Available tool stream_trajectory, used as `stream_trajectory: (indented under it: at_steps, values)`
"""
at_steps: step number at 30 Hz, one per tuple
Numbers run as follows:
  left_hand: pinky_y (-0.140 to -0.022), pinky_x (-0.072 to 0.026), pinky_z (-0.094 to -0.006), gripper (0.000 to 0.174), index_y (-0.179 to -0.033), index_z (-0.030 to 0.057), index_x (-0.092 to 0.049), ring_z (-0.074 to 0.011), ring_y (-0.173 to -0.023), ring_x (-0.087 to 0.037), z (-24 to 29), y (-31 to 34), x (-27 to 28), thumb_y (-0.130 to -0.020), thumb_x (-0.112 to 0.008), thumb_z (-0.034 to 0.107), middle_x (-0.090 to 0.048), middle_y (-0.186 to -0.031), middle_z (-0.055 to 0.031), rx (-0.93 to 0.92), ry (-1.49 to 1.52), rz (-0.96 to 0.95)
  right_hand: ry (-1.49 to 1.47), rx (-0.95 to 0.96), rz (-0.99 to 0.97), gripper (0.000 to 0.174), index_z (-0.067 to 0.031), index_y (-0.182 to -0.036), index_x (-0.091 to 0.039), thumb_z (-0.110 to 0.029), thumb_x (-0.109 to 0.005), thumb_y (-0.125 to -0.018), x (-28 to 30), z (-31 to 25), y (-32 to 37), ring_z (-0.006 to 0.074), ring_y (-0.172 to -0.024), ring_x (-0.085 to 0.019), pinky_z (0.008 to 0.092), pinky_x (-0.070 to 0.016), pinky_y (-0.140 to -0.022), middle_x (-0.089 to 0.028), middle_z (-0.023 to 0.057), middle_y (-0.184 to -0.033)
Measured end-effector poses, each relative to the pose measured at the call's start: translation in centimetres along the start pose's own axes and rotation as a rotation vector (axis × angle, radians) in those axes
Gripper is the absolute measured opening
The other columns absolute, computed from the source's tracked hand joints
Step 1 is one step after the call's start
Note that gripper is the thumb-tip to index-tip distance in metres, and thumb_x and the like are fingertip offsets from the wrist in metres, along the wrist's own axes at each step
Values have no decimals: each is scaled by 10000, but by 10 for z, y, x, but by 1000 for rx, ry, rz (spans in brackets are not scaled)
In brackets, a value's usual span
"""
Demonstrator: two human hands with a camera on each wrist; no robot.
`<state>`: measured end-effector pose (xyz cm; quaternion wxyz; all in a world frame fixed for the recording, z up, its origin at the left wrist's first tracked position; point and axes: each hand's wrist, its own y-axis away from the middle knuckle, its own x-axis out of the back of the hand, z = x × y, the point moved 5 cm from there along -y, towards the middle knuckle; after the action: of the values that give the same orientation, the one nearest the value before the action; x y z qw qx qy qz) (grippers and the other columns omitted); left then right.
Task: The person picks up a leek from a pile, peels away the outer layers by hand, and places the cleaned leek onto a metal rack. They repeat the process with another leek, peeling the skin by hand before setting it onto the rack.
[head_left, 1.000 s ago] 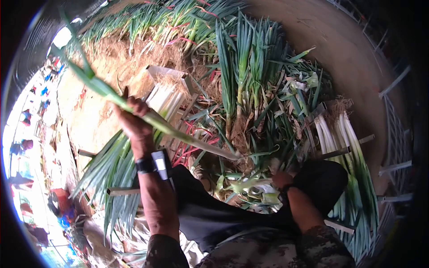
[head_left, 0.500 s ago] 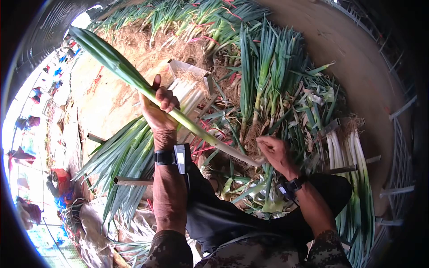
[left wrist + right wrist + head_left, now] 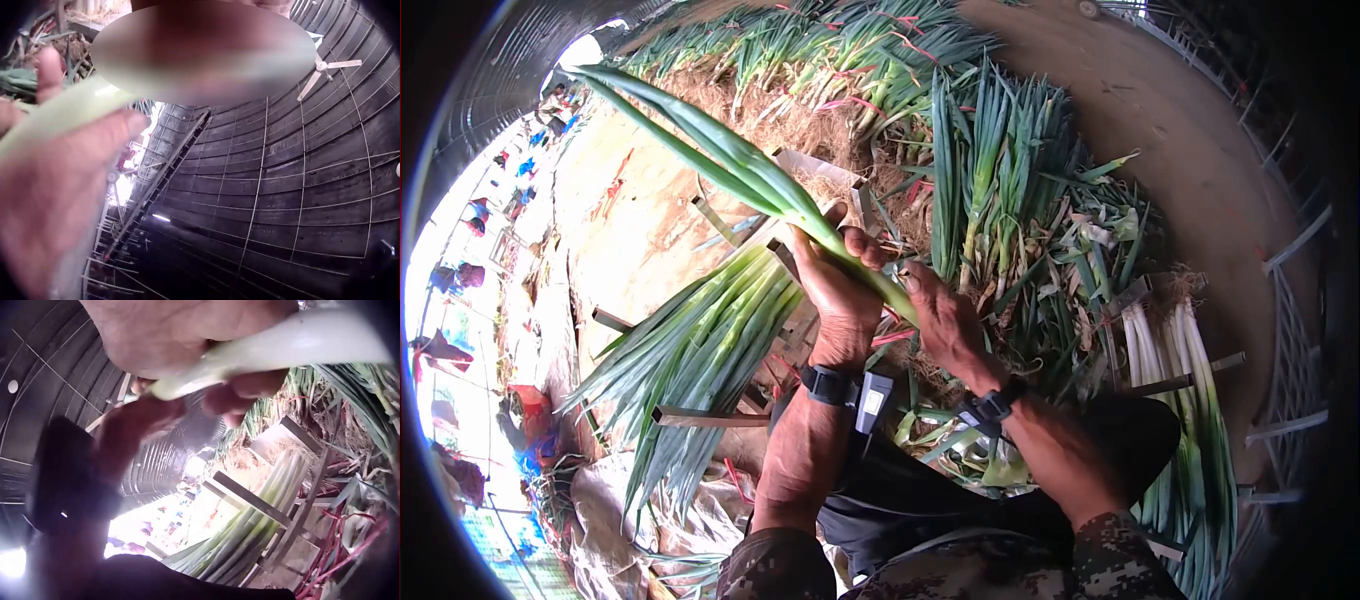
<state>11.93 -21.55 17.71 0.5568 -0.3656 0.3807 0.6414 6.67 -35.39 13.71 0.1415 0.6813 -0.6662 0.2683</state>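
A long green onion (image 3: 750, 175) slants across the middle of the head view, its green leaves pointing to the upper left. My left hand (image 3: 840, 295) holds it around the pale green part of the stalk. Close beside it, my right hand (image 3: 945, 325) grips the stalk lower down. In the right wrist view the white stalk (image 3: 325, 340) passes between the right hand's palm and curled fingers. The left wrist view shows the left hand (image 3: 69, 175) blurred under the stalk. The root end is hidden behind the right hand in the head view.
Trimmed green onions (image 3: 690, 340) lie across a metal rack at the left; another bunch (image 3: 1190, 370) lies on a rack at the right. Untrimmed onions (image 3: 990, 170) stand ahead beside loose leaves (image 3: 1090, 240). Red ties (image 3: 325, 550) lie near the left rack. Bundles (image 3: 800, 60) line the back.
My right hand has come up from the leaves by my knee to the stalk. The left hand and onion have moved right, and the root end has passed behind the right hand.
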Motion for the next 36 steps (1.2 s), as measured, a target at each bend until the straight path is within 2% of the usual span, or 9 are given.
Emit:
stream_trajectory:
  at_steps: [1,3,8,11,15,19,29,32,36]
  values:
    - [-510,-360,-315,590,-1122,57,-537,-182,-542,-431,-1,-3,4,-961,-473,622,-467,-629,-34,-22,-19,5,-154,-11,-36,540,-58,-1399,-482,-455,-329,-1067,-3,-4,4,210,-795,-705,358,-538,-689,-706,143,-817]
    - [-521,-365,-315,578,-1126,70,-531,-183,-556,-438,-1,-7,16,-962,-473,621,-469,-636,-36,-56,-37,46,96,101,-23,516,-50,-1402,-474,-421,-341,-1068,-17,27,9,204,-771,-699,358,-537,-679,-690,116,-760]
    - [-542,-393,-311,548,-1135,97,-529,-176,-579,-448,22,-26,19,-975,-443,615,-480,-670,-34,-130,-45,78,-103,-35,53,407,-38,-1398,-472,-240,-466,-1045,3,95,22,128,-715,-677,295,-532,-634,-705,83,-816]
    - [-577,-422,-312,512,-1148,99,-541,-170,-618,-467,39,-42,29,-1004,-397,569,-503,-746,-34,-127,33,6,-143,-117,89,392,-87,-1298,-569,-63,-636,-912,38,96,31,201,-789,-719,328,-570,-701,-731,111,-898]
    - [-610,-431,-323,489,-1174,101,-541,-175,-658,-476,38,-39,33,-1017,-390,538,-516,-786,-41,-148,72,20,-139,-1,66,178,-54,-1060,-700,-105,-695,-889,62,35,29,178,-768,-718,302,-561,-664,-726,105,-886]
    - [-651,-450,-331,468,-1155,99,-558,-192,-704,-502,31,-37,26,-1023,-400,520,-530,-816,-58,-140,140,-71,-132,171,56,189,-26,-1015,-696,-94,-737,-844,63,2,24,208,-758,-718,310,-554,-658,-714,122,-832]
    - [-726,-482,-349,414,-1056,82,-595,-213,-791,-533,20,-31,8,-999,-512,483,-565,-872,-90,-115,183,-144,-150,146,-1,131,0,-932,-706,-82,-733,-833,55,11,19,207,-721,-714,311,-537,-628,-710,134,-785]
    - [-728,-481,-356,402,-1062,82,-602,-216,-795,-535,20,-31,7,-1001,-515,470,-566,-872,-86,-118,190,-180,-188,138,-14,98,35,-942,-694,-15,-687,-858,58,-4,21,62,-719,-631,241,-508,-626,-710,93,-803]
    - [-733,-480,-361,388,-1085,84,-608,-218,-793,-544,20,-30,7,-1002,-520,453,-566,-852,-81,-127,169,-166,-109,190,14,108,-13,-914,-699,-62,-720,-820,56,-7,18,250,-711,-717,332,-531,-609,-706,142,-791]
